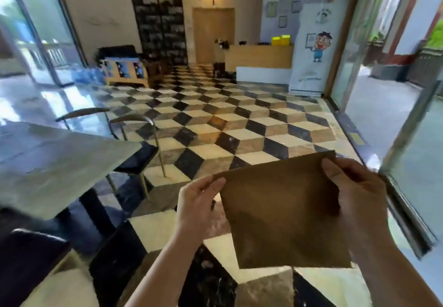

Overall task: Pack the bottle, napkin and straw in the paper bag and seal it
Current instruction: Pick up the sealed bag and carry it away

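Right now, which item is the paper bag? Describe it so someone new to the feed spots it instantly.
Start from the checkered tile floor that fills the room, then drop to the person's two hands low in the picture. The paper bag is the flat brown sheet held up in the air between them, left hand pinching one top corner and right hand the other. It is the only plain brown thing against the patterned tiles.

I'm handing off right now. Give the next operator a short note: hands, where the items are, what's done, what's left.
Left hand pinches the paper bag's upper left corner; right hand grips its upper right corner.
The bag is held in the air over the floor and looks flat and empty.
Bottle, napkin and straw are not in view; the table at left shows none of them.
Done: bag in hand. Left: open it, pack all three, seal.
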